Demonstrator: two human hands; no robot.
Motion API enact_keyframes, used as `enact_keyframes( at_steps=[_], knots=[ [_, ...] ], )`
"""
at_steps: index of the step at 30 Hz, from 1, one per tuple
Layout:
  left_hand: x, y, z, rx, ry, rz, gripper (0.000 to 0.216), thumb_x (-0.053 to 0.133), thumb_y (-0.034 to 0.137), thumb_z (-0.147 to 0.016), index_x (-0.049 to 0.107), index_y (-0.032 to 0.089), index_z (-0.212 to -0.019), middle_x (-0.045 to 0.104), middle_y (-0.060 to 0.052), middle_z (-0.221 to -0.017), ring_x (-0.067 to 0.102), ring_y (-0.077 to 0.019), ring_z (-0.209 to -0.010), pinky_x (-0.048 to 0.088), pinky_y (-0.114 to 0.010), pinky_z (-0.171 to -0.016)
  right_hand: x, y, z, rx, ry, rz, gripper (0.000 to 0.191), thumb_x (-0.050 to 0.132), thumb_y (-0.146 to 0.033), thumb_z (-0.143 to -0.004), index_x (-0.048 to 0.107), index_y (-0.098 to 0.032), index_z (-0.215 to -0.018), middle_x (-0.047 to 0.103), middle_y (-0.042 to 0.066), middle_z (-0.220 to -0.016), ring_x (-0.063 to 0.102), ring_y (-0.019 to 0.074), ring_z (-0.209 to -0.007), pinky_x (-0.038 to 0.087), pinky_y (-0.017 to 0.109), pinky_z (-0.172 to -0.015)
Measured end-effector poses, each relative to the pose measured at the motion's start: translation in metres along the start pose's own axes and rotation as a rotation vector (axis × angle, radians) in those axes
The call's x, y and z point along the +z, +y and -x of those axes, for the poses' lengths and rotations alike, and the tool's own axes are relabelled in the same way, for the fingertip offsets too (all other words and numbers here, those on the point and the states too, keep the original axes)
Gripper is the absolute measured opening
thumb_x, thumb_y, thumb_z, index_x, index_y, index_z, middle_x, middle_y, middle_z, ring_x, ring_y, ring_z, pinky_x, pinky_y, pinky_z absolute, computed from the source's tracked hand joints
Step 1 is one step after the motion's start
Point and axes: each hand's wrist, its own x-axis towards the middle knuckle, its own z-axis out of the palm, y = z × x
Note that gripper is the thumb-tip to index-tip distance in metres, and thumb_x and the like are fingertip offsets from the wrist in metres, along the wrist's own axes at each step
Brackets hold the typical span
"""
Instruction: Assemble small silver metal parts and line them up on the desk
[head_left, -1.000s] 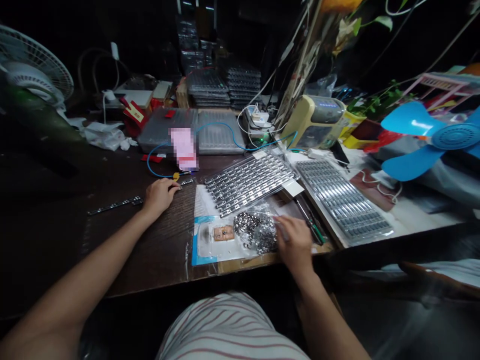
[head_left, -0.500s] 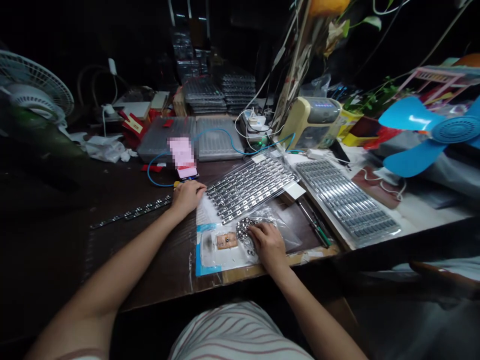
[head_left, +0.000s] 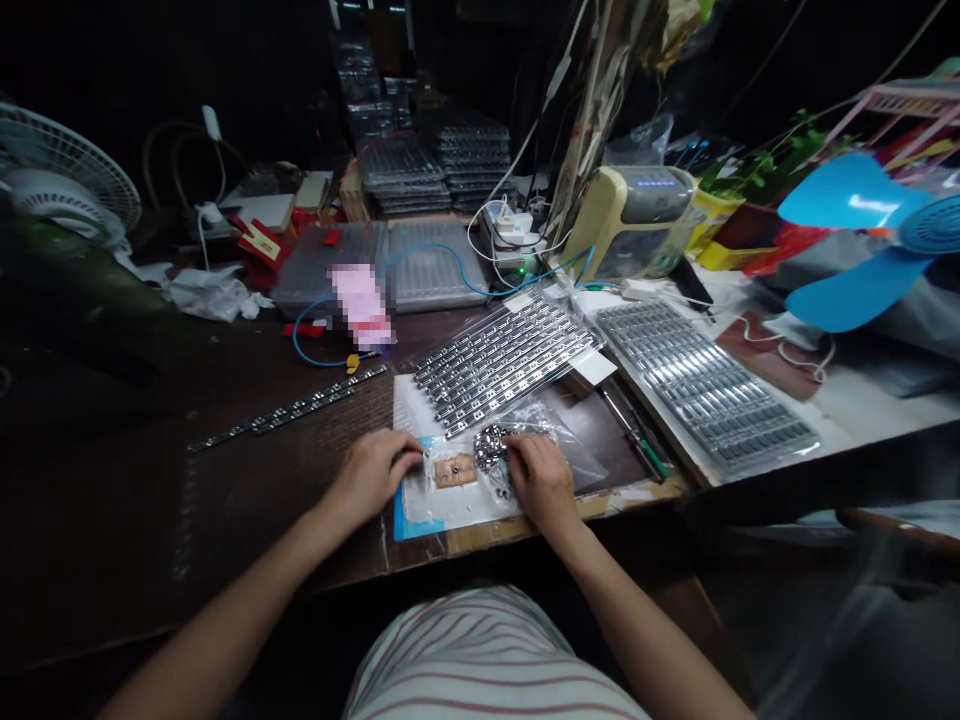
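My left hand [head_left: 375, 472] is closed in a pinch just left of a small wooden block [head_left: 454, 471] that has little metal bits on it. Whatever sits between those fingertips is too small to make out. At the right edge of a pile of small shiny metal parts [head_left: 490, 446], my right hand [head_left: 544, 482] has its fingers pressed together; what they grip is hidden. The pile lies on a clear plastic bag [head_left: 577, 455]. Behind it, a clear tray with rows of metal strips [head_left: 510, 365] lies at a slant. Several loose metal strips [head_left: 289, 408] rest on the dark table to the left.
A second clear tray of metal parts [head_left: 705, 385] lies at the right, with a green-handled screwdriver [head_left: 637, 440] beside it. A phone [head_left: 361, 305] stands behind the strips. A blue-bladed fan [head_left: 862, 245] is at the right, a white fan [head_left: 67, 190] at the left.
My left hand has moved from the right end of the loose strips towards me, down beside the wooden block. My right hand stays at the metal parts. The view has shifted slightly.
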Motion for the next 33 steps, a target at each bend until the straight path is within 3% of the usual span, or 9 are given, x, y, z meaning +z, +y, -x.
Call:
enact_keyframes(
  at_steps=[4, 8, 13, 17, 21, 23, 27, 33],
  knots=[
    [0.030, 0.008, 0.038, 0.065, 0.101, 0.018, 0.019, 0.048, 0.021, -0.090, 0.065, 0.022, -0.097, 0.068, -0.007, -0.095, 0.060, -0.0202, -0.090, 0.045, -0.032, -0.081, 0.003, -0.007, -0.006, -0.017, -0.016, -0.135, 0.014, 0.053, -0.018, -0.090, 0.066, -0.020, -0.095, 0.066, 0.005, -0.091, 0.056, 0.0180, -0.087, 0.043, 0.031, -0.078],
    [0.047, 0.005, 0.042, 0.110, 0.257, -0.012, 0.017, 0.051, 0.024, -0.090, 0.064, 0.020, -0.099, 0.066, -0.007, -0.093, 0.058, -0.0209, -0.089, 0.046, -0.034, -0.080, 0.015, -0.020, -0.010, -0.014, -0.127, -0.131, 0.008, 0.066, -0.030, -0.083, 0.069, -0.023, -0.082, 0.068, 0.001, -0.081, 0.056, 0.0163, -0.079, 0.038, 0.030, -0.073],
    [0.051, 0.007, 0.044, 0.125, 0.285, -0.010, 0.017, 0.053, 0.025, -0.089, 0.065, 0.021, -0.099, 0.065, -0.006, -0.090, 0.058, -0.0193, -0.086, 0.048, -0.032, -0.079, 0.026, -0.032, -0.010, -0.072, -0.153, -0.029, 0.013, 0.068, -0.038, -0.081, 0.070, -0.025, -0.079, 0.068, 0.001, -0.087, 0.053, 0.0170, -0.082, 0.032, 0.032, -0.074],
    [0.021, -0.015, 0.030, 0.084, 0.304, -0.007, 0.021, 0.048, 0.024, -0.091, 0.065, 0.020, -0.102, 0.065, -0.006, -0.096, 0.059, -0.0187, -0.091, 0.048, -0.031, -0.082, 0.030, -0.033, -0.009, -0.117, -0.142, -0.020, 0.009, 0.065, -0.034, -0.084, 0.071, -0.027, -0.083, 0.066, 0.001, -0.091, 0.051, 0.0170, -0.084, 0.031, 0.032, -0.073],
    [-0.033, -0.067, -0.005, -0.186, 0.383, -0.285, 0.022, 0.049, 0.029, -0.089, 0.069, 0.020, -0.094, 0.067, -0.008, -0.097, 0.058, -0.0237, -0.092, 0.045, -0.036, -0.082, 0.033, -0.033, -0.008, -0.149, -0.147, -0.024, 0.010, 0.063, -0.033, -0.086, 0.072, -0.028, -0.086, 0.066, 0.002, -0.089, 0.050, 0.0174, -0.084, 0.031, 0.032, -0.074],
    [-0.051, -0.091, -0.021, -0.252, 0.310, -0.399, 0.020, 0.056, 0.034, -0.085, 0.071, 0.021, -0.091, 0.067, -0.008, -0.096, 0.058, -0.0260, -0.092, 0.044, -0.038, -0.081, 0.034, -0.035, -0.009, -0.154, -0.156, -0.014, 0.010, 0.063, -0.032, -0.086, 0.072, -0.028, -0.087, 0.065, 0.002, -0.089, 0.050, 0.0179, -0.085, 0.032, 0.033, -0.074],
    [-0.057, -0.113, -0.038, -0.270, 0.186, -0.460, 0.020, 0.058, 0.039, -0.083, 0.072, 0.025, -0.085, 0.067, -0.006, -0.097, 0.057, -0.0267, -0.095, 0.041, -0.038, -0.082, 0.023, -0.036, -0.010, -0.151, -0.166, 0.048, 0.017, 0.062, -0.033, -0.086, 0.069, -0.028, -0.101, 0.065, 0.003, -0.097, 0.050, 0.0196, -0.089, 0.034, 0.033, -0.076],
    [-0.056, -0.121, -0.046, -0.348, 0.148, -0.390, 0.022, 0.056, 0.039, -0.083, 0.072, 0.024, -0.085, 0.069, -0.005, -0.098, 0.060, -0.0249, -0.093, 0.041, -0.035, -0.081, -0.005, -0.011, -0.007, -0.062, -0.155, 0.346, 0.027, 0.063, -0.034, -0.085, 0.066, -0.023, -0.108, 0.065, 0.006, -0.102, 0.050, 0.0230, -0.090, 0.034, 0.035, -0.074]
  ],
)
